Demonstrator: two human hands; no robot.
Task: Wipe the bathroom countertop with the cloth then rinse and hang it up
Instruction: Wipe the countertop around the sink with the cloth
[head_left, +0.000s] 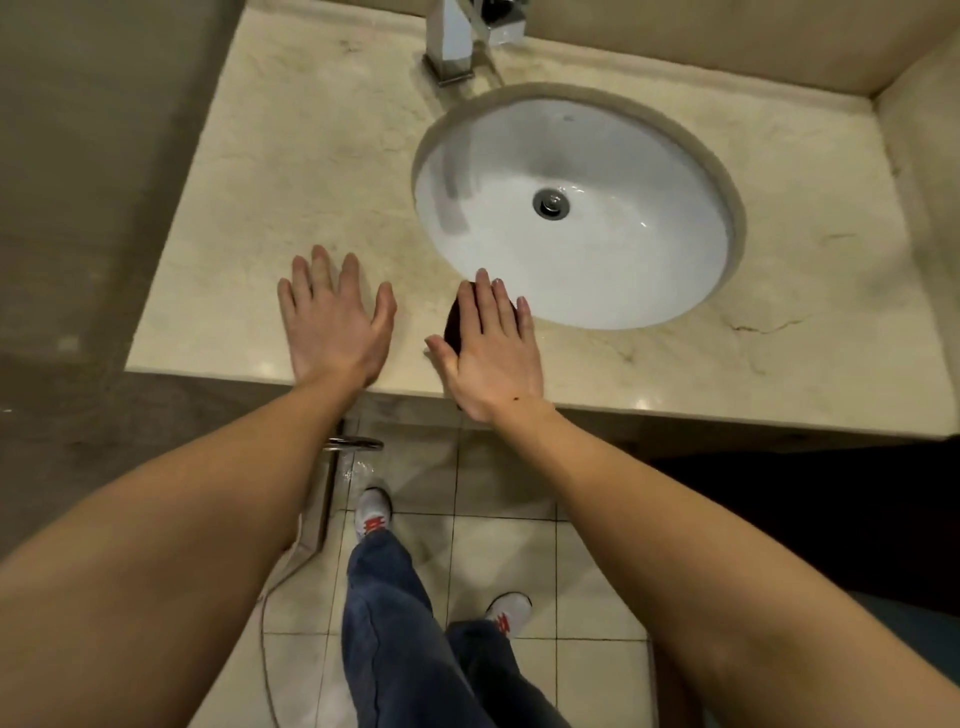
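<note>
A beige marble countertop (291, 171) holds a white oval sink (576, 208) with a chrome faucet (457, 36) behind it. My left hand (332, 322) lies flat with fingers spread near the counter's front edge, holding nothing. To its right, my right hand (493, 348) presses flat on a small dark cloth (454, 325). Most of the cloth is hidden under the palm; only its left edge shows, just in front of the sink's rim.
A raised marble backsplash (675, 41) and right side wall (924, 156) border the counter. A chrome bar (353, 442) sticks out below the front edge. My jeans and white shoes (373, 514) stand on the tiled floor.
</note>
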